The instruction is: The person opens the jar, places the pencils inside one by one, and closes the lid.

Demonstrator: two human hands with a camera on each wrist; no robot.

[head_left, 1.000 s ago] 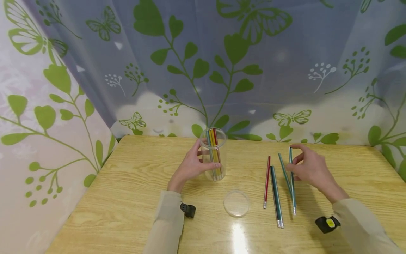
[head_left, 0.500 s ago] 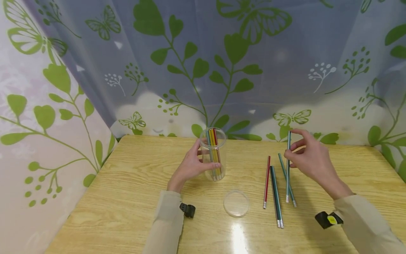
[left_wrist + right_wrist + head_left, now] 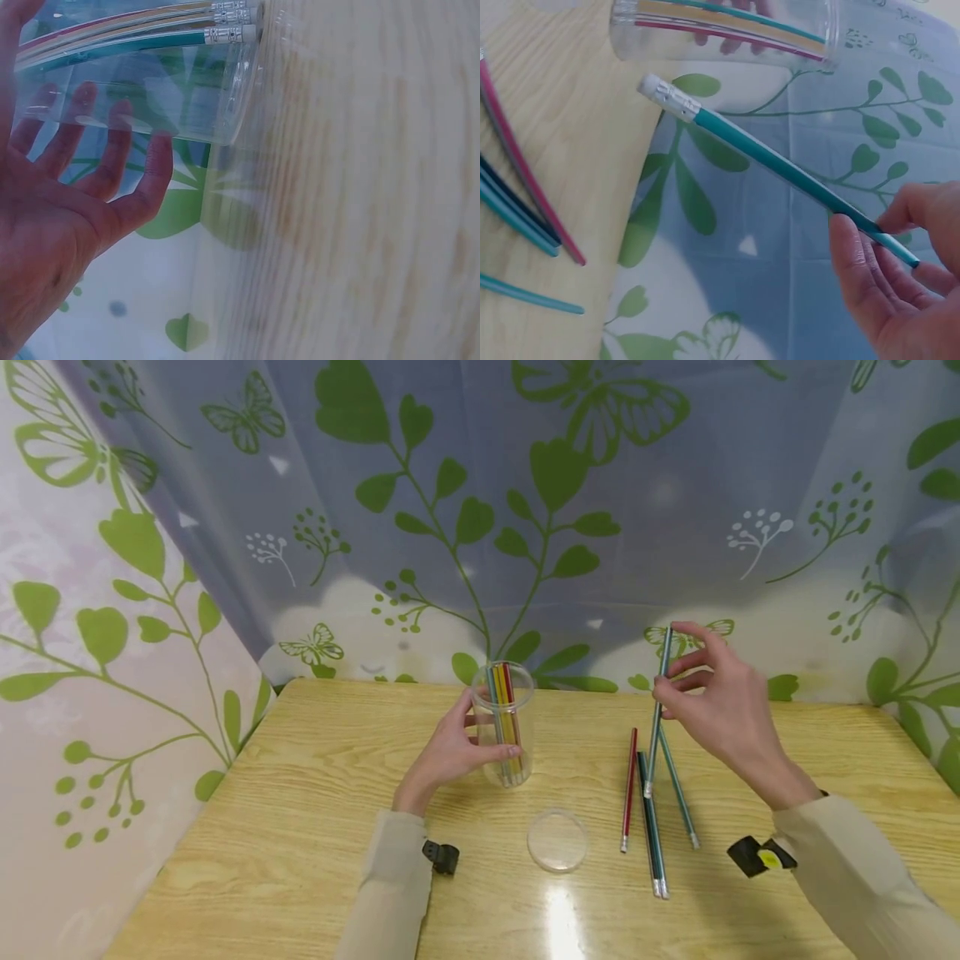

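Note:
My left hand (image 3: 453,747) grips a clear plastic cup (image 3: 527,727) from its left side, thumb across the front. Inside the cup stand several pencils (image 3: 506,710) in teal, yellow and red, eraser ends down. A teal pencil (image 3: 769,161) is pinched near its upper end between the thumb and fingers of my right hand (image 3: 716,702). It is raised above the table, its white eraser (image 3: 651,84) pointing down. Below it lie a red pencil (image 3: 629,789), a close pair of dark and teal pencils (image 3: 657,856), and a slanted teal pencil (image 3: 678,789).
A round clear lid (image 3: 557,841) lies flat on the wooden table (image 3: 300,860) in front of the cup. Behind the table hangs a blue and white curtain (image 3: 450,485) printed with green leaves and butterflies. Both forearms wear long beige sleeves.
My right hand has lifted the teal pencil off the table and carried it up and to the left. The left hand and the cup have stayed in place.

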